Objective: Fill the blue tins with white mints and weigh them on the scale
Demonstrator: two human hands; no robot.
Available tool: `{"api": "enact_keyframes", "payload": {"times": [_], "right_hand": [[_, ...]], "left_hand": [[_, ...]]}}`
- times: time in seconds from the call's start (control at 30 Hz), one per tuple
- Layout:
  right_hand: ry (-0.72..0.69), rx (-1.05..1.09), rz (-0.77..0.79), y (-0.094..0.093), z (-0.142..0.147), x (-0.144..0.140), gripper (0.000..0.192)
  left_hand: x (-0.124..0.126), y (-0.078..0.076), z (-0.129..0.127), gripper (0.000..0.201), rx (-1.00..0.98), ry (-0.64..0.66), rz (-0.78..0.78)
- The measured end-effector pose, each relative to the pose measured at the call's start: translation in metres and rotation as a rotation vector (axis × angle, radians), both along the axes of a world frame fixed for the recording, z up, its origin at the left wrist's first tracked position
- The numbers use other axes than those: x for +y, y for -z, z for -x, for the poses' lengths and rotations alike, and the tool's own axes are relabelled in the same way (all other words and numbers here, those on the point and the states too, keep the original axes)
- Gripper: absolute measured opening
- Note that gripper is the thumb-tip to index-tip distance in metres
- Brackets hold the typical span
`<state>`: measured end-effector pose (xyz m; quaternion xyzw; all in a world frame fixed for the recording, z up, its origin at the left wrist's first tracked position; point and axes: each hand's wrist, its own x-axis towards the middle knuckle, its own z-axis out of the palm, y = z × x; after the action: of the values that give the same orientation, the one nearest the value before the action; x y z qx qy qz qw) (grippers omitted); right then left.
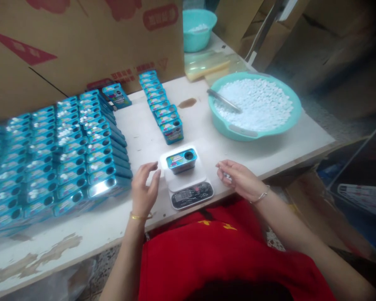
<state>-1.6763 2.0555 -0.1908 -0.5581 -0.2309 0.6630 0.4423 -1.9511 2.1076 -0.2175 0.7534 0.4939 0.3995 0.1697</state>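
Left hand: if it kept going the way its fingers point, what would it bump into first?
Probably the white scale with the blue tin on it. The left hand has fingertips aimed up and rightward at its near edge, though depth is hard to judge.

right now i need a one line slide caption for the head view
Blue tin on a small scale, left hand and right hand on either side, a basin of white tablets behind.

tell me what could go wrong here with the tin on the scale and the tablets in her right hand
1. The blue tin sits on a small scale near the table edge; a nudge from the left hand could tip it off.
2. The right hand appears to hold a few white tablets; the tin's hole is small, so some may spill.
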Motion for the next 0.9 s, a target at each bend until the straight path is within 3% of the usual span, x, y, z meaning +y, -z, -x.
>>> {"api": "enact_keyframes", "payload": {"times": [0.13,0.27,0.3,0.43,0.63,0.9], "right_hand": [[-0.012,-0.014,-0.029,-0.003,0.006,0.005,0.036],[-0.044,-0.013,-0.066,-0.006,0.013,0.009,0.035],[-0.05,-0.013,-0.072,-0.007,0.014,0.009,0.034],[-0.047,-0.024,-0.092,-0.009,0.014,0.007,0.034],[-0.008,-0.023,-0.081,-0.002,0.002,-0.001,0.035],[0.019,-0.016,-0.087,-0.001,0.001,0.001,0.034]], "left_hand": [[-0.002,-0.002,-0.001,0.023,-0.011,0.024,0.028],[0.001,-0.004,-0.013,0.069,-0.028,0.149,0.089],[0.003,-0.004,-0.017,0.071,-0.016,0.168,0.081],[0.012,-0.004,-0.026,0.047,0.036,0.206,0.011],[0.011,-0.014,-0.008,0.072,-0.099,0.216,0.101],[0.009,-0.005,0.005,0.048,-0.159,0.056,0.115]]}}
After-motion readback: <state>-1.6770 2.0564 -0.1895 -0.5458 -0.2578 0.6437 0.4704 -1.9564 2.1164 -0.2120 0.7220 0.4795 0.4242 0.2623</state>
